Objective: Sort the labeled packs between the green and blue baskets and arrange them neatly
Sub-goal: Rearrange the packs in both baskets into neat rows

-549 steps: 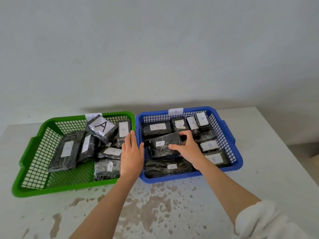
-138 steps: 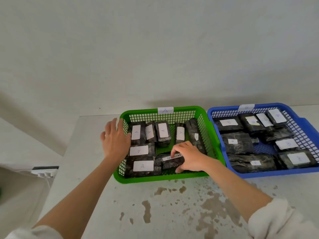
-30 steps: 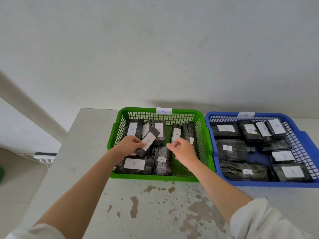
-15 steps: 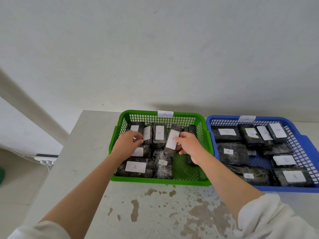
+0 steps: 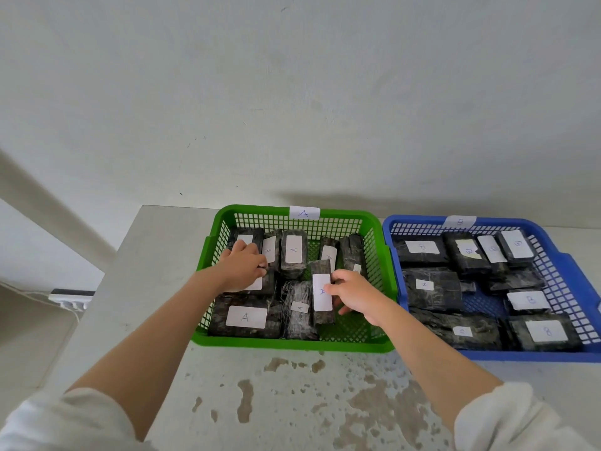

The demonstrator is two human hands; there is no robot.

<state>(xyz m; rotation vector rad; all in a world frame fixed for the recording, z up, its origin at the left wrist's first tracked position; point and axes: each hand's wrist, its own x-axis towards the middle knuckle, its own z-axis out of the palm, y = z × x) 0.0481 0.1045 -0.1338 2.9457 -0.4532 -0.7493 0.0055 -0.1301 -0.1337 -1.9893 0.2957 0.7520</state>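
Where hands (image 5: pixel 242 270) reach: green basket (image 5: pixel 292 344) of packs (image 5: pixel 246 317).

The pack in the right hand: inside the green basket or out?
Inside. The right hand holds the pack within the green basket, among other A packs.

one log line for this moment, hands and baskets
right hand: holds A pack in green basket | left hand: on rear packs | blue basket: untouched

Two baskets sit side by side on the desk (image 5: pixel 156 288), one basket (image 5: pixel 292 345) left of the other basket (image 5: pixel 527 355). Packs (image 5: pixel 245 317) lie inside both. Both hands reach into the left one, the right hand (image 5: pixel 356 294) touching a pack (image 5: pixel 322 292).
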